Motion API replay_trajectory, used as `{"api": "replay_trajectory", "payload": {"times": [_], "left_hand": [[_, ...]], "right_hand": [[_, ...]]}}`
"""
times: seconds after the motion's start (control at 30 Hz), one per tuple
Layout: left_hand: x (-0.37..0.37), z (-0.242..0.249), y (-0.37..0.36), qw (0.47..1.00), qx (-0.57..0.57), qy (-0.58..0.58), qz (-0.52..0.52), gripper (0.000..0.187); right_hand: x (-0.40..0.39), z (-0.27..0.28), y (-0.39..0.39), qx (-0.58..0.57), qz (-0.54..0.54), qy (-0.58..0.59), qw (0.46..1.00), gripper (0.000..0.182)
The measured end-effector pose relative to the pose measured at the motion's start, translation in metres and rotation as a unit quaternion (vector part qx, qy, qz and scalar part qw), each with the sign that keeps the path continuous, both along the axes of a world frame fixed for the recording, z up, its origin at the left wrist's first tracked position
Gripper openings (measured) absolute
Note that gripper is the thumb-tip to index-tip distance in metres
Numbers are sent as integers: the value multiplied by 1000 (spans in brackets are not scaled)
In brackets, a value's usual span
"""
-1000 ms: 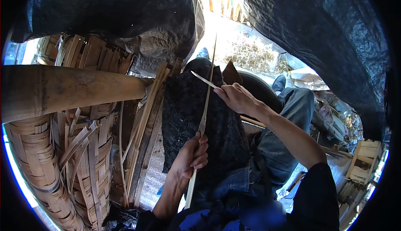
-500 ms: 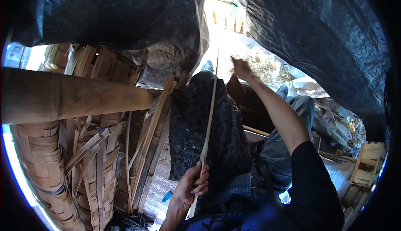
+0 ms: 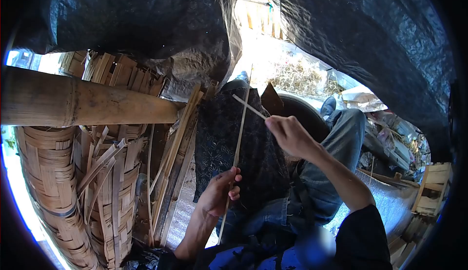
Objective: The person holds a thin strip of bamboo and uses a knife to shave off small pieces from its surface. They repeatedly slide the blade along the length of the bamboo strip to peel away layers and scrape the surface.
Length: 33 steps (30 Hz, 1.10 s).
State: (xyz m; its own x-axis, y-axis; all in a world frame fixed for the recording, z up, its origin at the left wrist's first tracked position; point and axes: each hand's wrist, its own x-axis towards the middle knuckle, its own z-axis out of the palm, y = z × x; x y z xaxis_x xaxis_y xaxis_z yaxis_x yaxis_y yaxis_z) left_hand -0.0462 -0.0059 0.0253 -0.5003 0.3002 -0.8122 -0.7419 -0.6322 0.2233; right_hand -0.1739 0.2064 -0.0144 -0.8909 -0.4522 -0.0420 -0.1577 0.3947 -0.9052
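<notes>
A long thin bamboo strip (image 3: 242, 123) runs lengthwise over a dark patterned cloth (image 3: 214, 138) on the person's lap. My left hand (image 3: 222, 191) is closed around the strip near its lower part, low in the view. To the right, my right hand (image 3: 291, 136) grips a short pale stick (image 3: 249, 106), whose far end lies across the long strip from this viewpoint; whether the two touch I cannot tell. The stick may be a tool, its exact kind is unclear.
Woven bamboo baskets (image 3: 53, 172) stand at the left under a thick bamboo pole (image 3: 87, 101). Split bamboo pieces (image 3: 178, 158) lean beside the cloth. Dark sheeting (image 3: 360, 31) hangs overhead. A wooden crate (image 3: 431, 189) is at the far right.
My right hand has come back from far ahead toward the lap, and the short stick now shows clearly in it. My left hand, still on the strip, sits slightly higher in view.
</notes>
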Motion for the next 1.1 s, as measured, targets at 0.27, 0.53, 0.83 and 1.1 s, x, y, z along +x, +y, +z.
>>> {"api": "replay_trajectory", "payload": {"times": [0.27,0.53,0.83,1.1], "left_hand": [[2,-1,10,987,-159,0,17,19],[-5,1,26,964,-264,-24,-7,21],[-3,4,24,967,-251,-35,-7,21],[-6,7,12,974,-224,-13,-33,22]], "right_hand": [[25,-13,-17,69,91,53,992,44],[24,-28,-12,103,113,-7,988,44],[0,-46,-18,132,68,8,989,50],[-15,-36,-20,108,80,-76,988,41]]}}
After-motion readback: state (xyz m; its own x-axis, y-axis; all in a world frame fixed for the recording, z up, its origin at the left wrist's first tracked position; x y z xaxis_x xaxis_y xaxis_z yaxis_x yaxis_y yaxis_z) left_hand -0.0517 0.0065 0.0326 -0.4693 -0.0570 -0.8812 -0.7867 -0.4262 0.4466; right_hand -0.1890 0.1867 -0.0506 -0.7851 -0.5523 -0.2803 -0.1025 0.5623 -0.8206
